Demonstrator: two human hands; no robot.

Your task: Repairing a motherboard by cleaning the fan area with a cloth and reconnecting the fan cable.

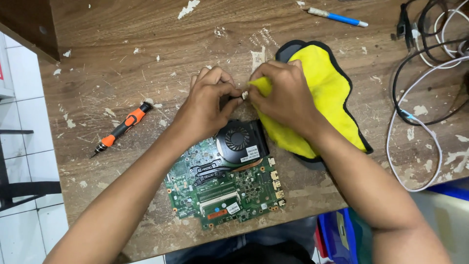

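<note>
Two hands are meeting above a green laptop motherboard [229, 188] lying on the scarred wooden worktop [122, 58]. Left hand [207, 100] fingers are pinching a tiny white bit [245, 95]; right hand [286, 95] fingers are gripping a yellow cloth [332, 93]. An orange screwdriver [122, 128] is lying well apart to the left.
</note>
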